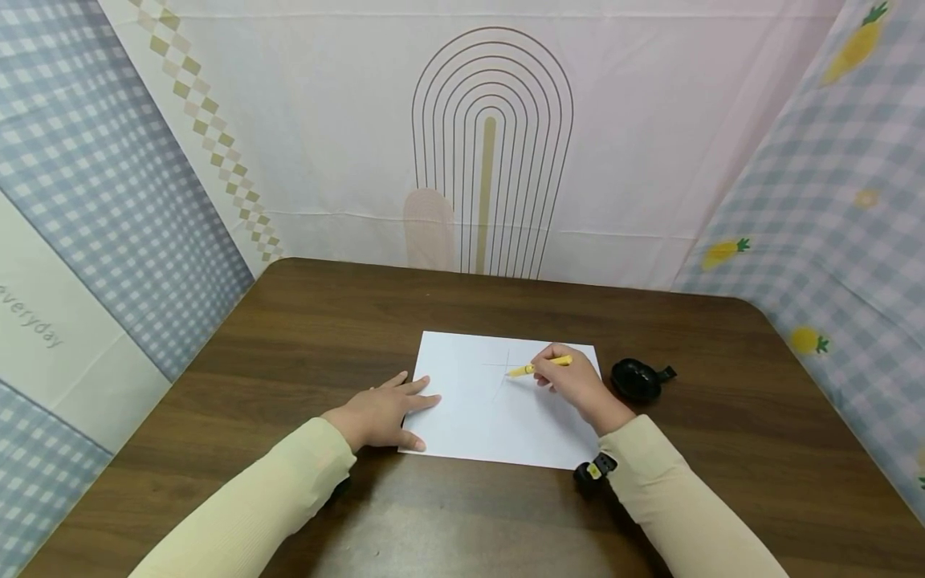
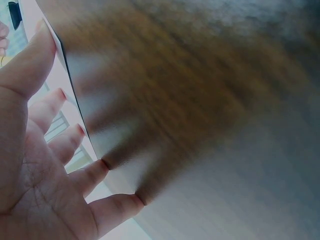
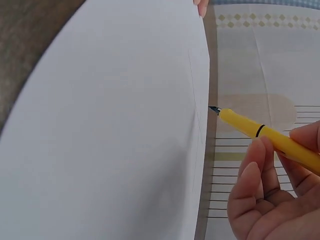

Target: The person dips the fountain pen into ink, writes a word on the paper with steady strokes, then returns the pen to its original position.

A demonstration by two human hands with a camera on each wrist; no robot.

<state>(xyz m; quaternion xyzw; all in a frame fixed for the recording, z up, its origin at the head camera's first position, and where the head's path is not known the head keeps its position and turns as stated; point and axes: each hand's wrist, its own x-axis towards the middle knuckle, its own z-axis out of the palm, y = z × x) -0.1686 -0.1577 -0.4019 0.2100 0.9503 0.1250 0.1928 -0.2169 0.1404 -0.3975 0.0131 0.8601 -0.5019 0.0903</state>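
Note:
A white sheet of paper [image 1: 462, 425] lies on the table, with thin crossing lines and a slanted stroke drawn on it. My right hand [image 1: 576, 384] pinches a yellow fountain pen [image 1: 522, 371] over the sheet, its tip close to the drawn lines. In the right wrist view the pen [image 3: 246, 124] shows a dark nib and a black ring, with the thumb and fingers of the right hand [image 3: 280, 205] around its barrel. My left hand [image 1: 386, 411] rests with spread fingers on the sheet's left edge; the left wrist view shows the palm [image 2: 42, 200] and straight fingers from below.
To the right of the paper sits a small glossy black object [image 1: 637, 380] with a short tab. A brown wooden table [image 1: 347, 309] carries everything. Patterned cloths [image 1: 332, 120] hang behind it and on both sides.

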